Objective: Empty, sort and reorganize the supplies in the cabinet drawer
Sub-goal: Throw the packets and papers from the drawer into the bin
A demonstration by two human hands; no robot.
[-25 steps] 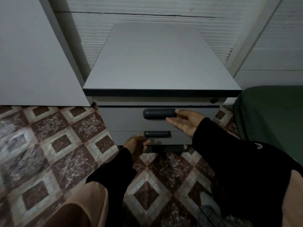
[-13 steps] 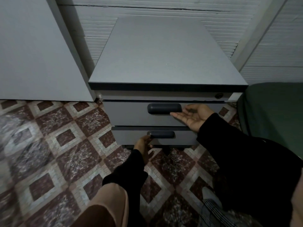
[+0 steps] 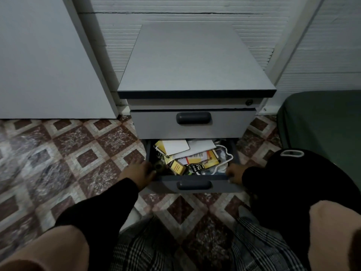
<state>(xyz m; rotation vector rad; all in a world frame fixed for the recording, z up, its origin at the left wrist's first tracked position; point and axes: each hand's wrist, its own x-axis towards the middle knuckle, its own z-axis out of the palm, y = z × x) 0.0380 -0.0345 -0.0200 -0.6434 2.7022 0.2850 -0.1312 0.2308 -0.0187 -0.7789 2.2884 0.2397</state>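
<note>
Knees in checked trousers nearest, over the patterned floor tiles [image 3: 58,157].

Left hand [image 3: 139,173] grips the near left corner of the open bottom drawer [image 3: 195,185]; its fingers curl over the edge. Right hand [image 3: 234,174] grips the near right corner; its fingers wrap the front panel, though the tips are hidden.

The drawer stands pulled out from the cabinet [image 3: 195,61], toward the person. It is full and jumbled: white papers [image 3: 176,146] on top at the far side, a barcoded card [image 3: 197,157] in the middle, a small yellow box [image 3: 176,167] near the front, and a white cord [image 3: 224,160] looped along the right side. Nothing has been taken out yet.

Upper drawer [image 3: 192,126] shut, just above.

Risks, as I judge them: pulling further could bring the drawer off its runners and tip the contents onto the floor. The loose papers could catch under the upper drawer. The cord may drag smaller items out when lifted.
</note>
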